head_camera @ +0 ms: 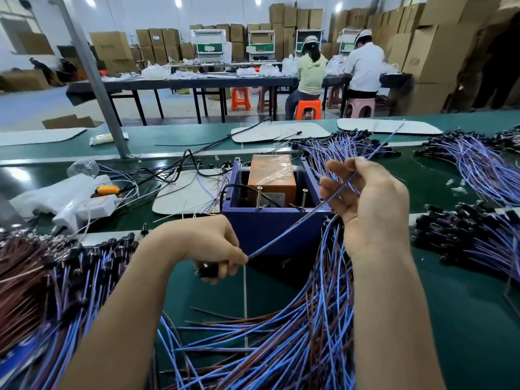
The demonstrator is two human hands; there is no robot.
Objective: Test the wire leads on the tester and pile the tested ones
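**One lead stretched between my hands**

I am holding a thin blue-and-brown twin wire lead taut in the air, crossing in front of the dark blue open-topped tester box, which is sitting midway across the green surface. I am judging the lead as very light and limp. It is likely going to sag or whip if one end goes free, and its smooth insulation may be slipping through a loose pinch. The stiff black plug at its end looks like the surest place to grip. My left hand is curling tightly around that plug, low towards the near edge. My right hand is raised with fingers bent, pinching the wire farther along, the free tip pointing towards the far edge.
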